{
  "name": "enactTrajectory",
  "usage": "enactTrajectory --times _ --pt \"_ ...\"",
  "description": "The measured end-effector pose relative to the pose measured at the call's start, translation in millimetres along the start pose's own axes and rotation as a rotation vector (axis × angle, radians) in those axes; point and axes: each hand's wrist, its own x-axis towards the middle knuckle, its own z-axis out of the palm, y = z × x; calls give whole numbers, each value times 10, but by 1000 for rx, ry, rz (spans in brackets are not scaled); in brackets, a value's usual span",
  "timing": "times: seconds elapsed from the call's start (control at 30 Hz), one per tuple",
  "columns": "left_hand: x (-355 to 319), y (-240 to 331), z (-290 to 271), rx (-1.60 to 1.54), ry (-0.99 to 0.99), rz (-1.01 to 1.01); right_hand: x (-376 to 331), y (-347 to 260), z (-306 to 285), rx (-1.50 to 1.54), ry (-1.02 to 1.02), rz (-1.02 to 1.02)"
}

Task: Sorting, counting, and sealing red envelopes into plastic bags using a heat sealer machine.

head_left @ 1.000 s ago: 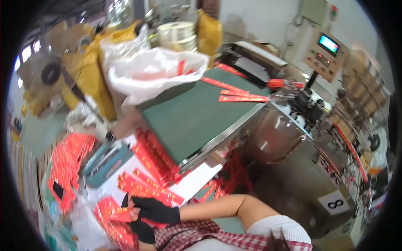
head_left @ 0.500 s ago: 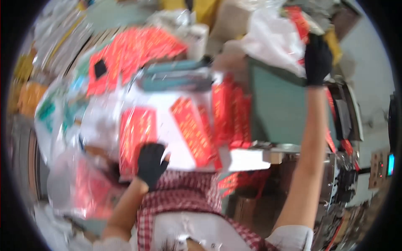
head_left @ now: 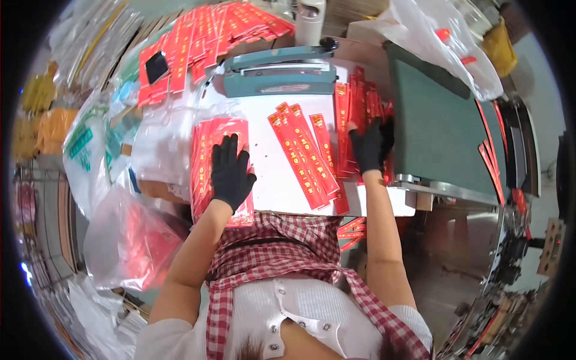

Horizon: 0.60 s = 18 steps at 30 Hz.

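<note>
The left hand [head_left: 231,174], in a black glove, lies flat with its grip spread apart on a clear bag of red strips [head_left: 219,162] that rests on the white desk [head_left: 270,180] near the front edge. The fingers press on top of the bag and do not close round it.

The right hand [head_left: 369,147], also gloved in black, reaches to a standing row of red packets [head_left: 354,114] at the right end of the desk, hard against the green conveyor belt [head_left: 432,132]. Its fingers touch the row, but whether that grip is clamped on a packet or just resting there cannot be told.

Between the two hands a fan of loose red strips [head_left: 303,156] lies slantwise on the desk, overlapping one another and reaching to the front edge. Behind them, at the back of the desk, sits a teal heat sealer [head_left: 279,75]. Further back lie more red strips [head_left: 198,42] spread in rows, with a dark phone [head_left: 157,66] on them. To the left of the bag, clear plastic bags [head_left: 159,144] are heaped, and a bag with red contents [head_left: 129,240] hangs below the desk edge. A big clear bag [head_left: 438,42] leans over the far end of the belt, and a few red strips [head_left: 489,159] lie along the belt's right side.
</note>
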Motion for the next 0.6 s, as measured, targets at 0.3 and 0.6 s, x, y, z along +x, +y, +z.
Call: enactTrajectory --times 0.3,0.6 --pt "930 1159 718 -465 27 -280 66 410 265 -13 -6 43" --pt "1165 1563 471 -1258 -379 -447 -826 -117 400 741 -29 262"
